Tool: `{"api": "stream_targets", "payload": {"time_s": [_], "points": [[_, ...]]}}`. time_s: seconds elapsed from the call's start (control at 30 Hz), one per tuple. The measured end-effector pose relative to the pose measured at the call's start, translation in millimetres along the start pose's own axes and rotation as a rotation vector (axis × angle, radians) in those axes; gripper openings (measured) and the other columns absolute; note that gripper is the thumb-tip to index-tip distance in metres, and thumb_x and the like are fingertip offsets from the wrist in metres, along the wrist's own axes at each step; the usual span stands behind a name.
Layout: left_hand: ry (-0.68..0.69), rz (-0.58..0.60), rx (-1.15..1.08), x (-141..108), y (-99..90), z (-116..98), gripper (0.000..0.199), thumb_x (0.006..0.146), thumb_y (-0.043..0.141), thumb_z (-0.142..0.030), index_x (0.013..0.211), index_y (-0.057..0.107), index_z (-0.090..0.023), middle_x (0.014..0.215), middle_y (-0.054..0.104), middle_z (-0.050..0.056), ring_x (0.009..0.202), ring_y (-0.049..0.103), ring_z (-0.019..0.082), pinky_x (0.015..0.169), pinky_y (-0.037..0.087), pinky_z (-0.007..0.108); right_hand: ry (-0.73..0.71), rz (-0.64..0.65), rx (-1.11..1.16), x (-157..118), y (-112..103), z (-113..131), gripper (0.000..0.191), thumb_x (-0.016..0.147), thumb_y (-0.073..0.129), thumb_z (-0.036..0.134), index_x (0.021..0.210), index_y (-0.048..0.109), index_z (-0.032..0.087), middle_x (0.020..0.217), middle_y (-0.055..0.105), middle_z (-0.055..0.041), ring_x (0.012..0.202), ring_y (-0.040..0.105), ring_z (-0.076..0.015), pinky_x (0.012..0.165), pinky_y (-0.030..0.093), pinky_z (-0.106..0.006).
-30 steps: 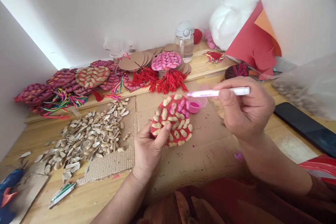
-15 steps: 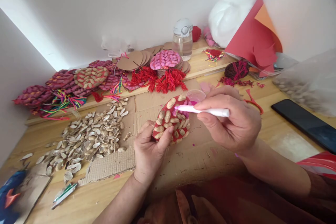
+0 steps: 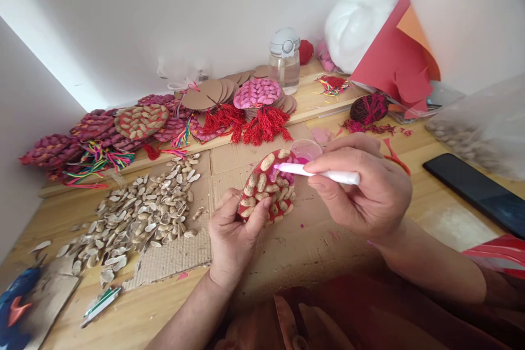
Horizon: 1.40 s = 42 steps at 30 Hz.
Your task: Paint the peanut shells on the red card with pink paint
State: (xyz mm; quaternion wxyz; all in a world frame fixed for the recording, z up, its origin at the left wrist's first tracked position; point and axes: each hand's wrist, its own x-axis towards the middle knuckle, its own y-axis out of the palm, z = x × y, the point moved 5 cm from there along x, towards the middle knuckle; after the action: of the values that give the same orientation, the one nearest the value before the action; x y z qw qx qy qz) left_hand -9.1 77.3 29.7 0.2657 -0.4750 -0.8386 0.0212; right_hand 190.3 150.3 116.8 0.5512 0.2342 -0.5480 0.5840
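My left hand (image 3: 235, 224) grips a round red disc with peanut shells stuck on it (image 3: 262, 188) by its lower left edge, thumb on the front. The disc is tilted up toward me, and some shells at its upper right are pink. Between thumb and fingers, my right hand (image 3: 361, 188) pinches a white marker (image 3: 328, 173) with a pink tip. That tip is at the disc's upper right, against or just over the shells. Just behind the disc stands a clear cup (image 3: 307, 150) with pink colour in it, partly hidden by my right hand.
Loose peanut shells (image 3: 139, 219) are heaped on cardboard at left. Along the back lie finished pink discs with tassels (image 3: 258, 93), cardboard circles (image 3: 203, 95) and a water bottle (image 3: 284, 63). A phone (image 3: 476, 191) and a bag of peanuts (image 3: 463, 142) are at right; a glue gun (image 3: 18, 301) is lower left.
Almost nothing differs. The marker tip and my right hand have shifted very slightly; my left hand keeps the disc in the same place.
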Motion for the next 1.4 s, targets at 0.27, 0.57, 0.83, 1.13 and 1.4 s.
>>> {"api": "stream_targets", "payload": {"time_s": [0.27, 0.57, 0.83, 1.13, 1.4], "points": [[-0.081, 0.004, -0.090, -3, 0.1, 9, 0.027, 0.089, 0.084, -0.037, 0.069, 0.071, -0.026, 0.082, 0.071, 0.003, 0.075, 0.059, 0.021, 0.068, 0.048, 0.035, 0.115, -0.035, 0.048, -4, -1, -6, 0.006, 0.094, 0.073, 0.028, 0.099, 0.075, 0.029, 0.087, 0.082, 0.0000, 0.080, 0.073, -0.0210, 0.080, 0.057, -0.040], [-0.073, 0.012, -0.083, -4, 0.0, 9, 0.023, 0.090, 0.083, -0.033, 0.071, 0.072, -0.024, 0.077, 0.069, 0.001, 0.070, 0.055, 0.018, 0.066, 0.046, 0.031, 0.125, -0.042, 0.053, -4, -1, -9, 0.006, 0.094, 0.071, 0.025, 0.097, 0.075, 0.028, 0.084, 0.080, 0.0000, 0.078, 0.071, -0.0198, 0.078, 0.056, -0.040], [-0.087, 0.014, -0.090, -3, 0.5, 7, 0.026, 0.089, 0.084, -0.035, 0.069, 0.072, -0.025, 0.075, 0.069, 0.002, 0.068, 0.053, 0.018, 0.065, 0.044, 0.032, 0.123, -0.021, 0.079, -4, 0, -9, 0.006, 0.094, 0.071, 0.025, 0.098, 0.074, 0.028, 0.085, 0.080, -0.0005, 0.078, 0.071, -0.0198, 0.077, 0.056, -0.040], [-0.079, 0.028, -0.103, -4, 0.6, 11, 0.020, 0.091, 0.084, -0.034, 0.075, 0.075, -0.025, 0.079, 0.069, 0.000, 0.071, 0.054, 0.018, 0.070, 0.044, 0.032, 0.068, -0.015, 0.088, -2, 0, -5, 0.006, 0.094, 0.071, 0.025, 0.098, 0.074, 0.028, 0.085, 0.080, 0.0011, 0.079, 0.071, -0.0194, 0.080, 0.055, -0.040], [-0.227, 0.018, -0.226, -9, 0.9, 26, 0.011, 0.089, 0.086, -0.035, 0.092, 0.082, -0.026, 0.093, 0.077, 0.001, 0.079, 0.064, 0.018, 0.078, 0.053, 0.032, 0.133, -0.054, 0.112, -2, -3, -8, 0.007, 0.095, 0.070, 0.021, 0.096, 0.073, 0.027, 0.083, 0.078, 0.0013, 0.077, 0.068, -0.0178, 0.079, 0.053, -0.039]]}}
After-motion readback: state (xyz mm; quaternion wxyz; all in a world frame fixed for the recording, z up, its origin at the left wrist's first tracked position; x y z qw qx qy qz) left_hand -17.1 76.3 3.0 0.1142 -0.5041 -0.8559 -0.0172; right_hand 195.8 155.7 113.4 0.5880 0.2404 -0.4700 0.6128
